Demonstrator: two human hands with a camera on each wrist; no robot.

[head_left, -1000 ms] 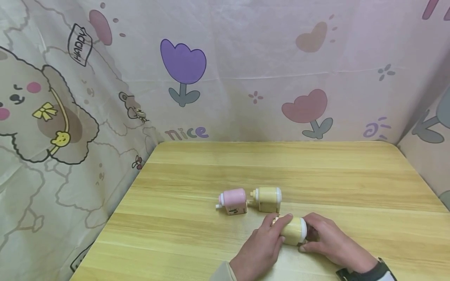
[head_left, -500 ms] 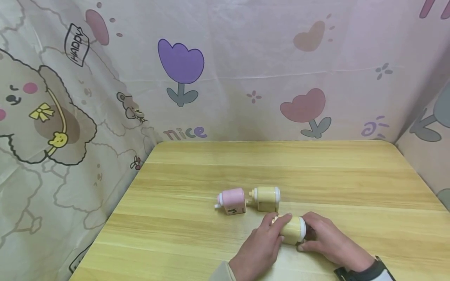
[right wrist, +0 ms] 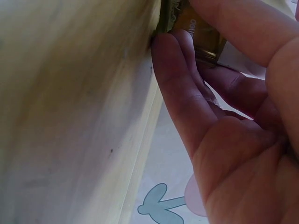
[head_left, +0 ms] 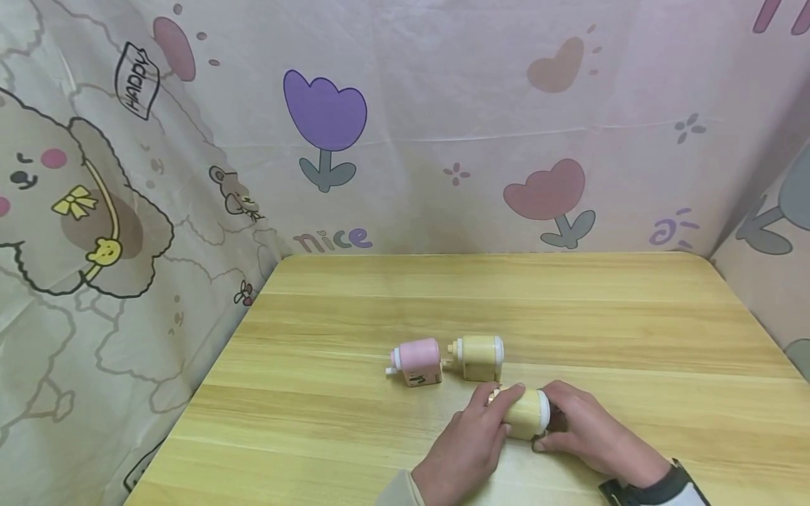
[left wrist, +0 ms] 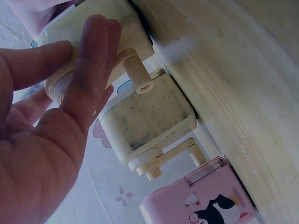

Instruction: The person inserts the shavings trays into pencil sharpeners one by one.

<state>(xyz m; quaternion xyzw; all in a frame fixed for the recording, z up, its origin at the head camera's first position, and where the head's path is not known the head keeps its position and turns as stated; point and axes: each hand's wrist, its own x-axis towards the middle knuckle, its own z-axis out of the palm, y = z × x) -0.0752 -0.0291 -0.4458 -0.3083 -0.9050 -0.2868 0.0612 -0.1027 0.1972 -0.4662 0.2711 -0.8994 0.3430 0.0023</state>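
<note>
My left hand (head_left: 465,443) grips a yellow crank pencil sharpener (head_left: 527,416) by its top and near side, close to the table's front. In the left wrist view the sharpener's crank (left wrist: 138,74) sticks out past the fingers. At the white-rimmed right end, my right hand (head_left: 591,432) pinches low on the sharpener with thumb and fingers. A brownish see-through part (right wrist: 201,35) with lettering shows by those fingertips in the right wrist view, partly hidden. Just behind stands a second yellow sharpener (head_left: 482,357), with a pink sharpener (head_left: 420,360) to its left.
The wood-grain table (head_left: 304,422) runs back to a printed cloth (head_left: 418,84) hung behind it and along both sides. A penguin picture (left wrist: 219,207) decorates the pink sharpener. My right wrist wears a dark band (head_left: 664,488).
</note>
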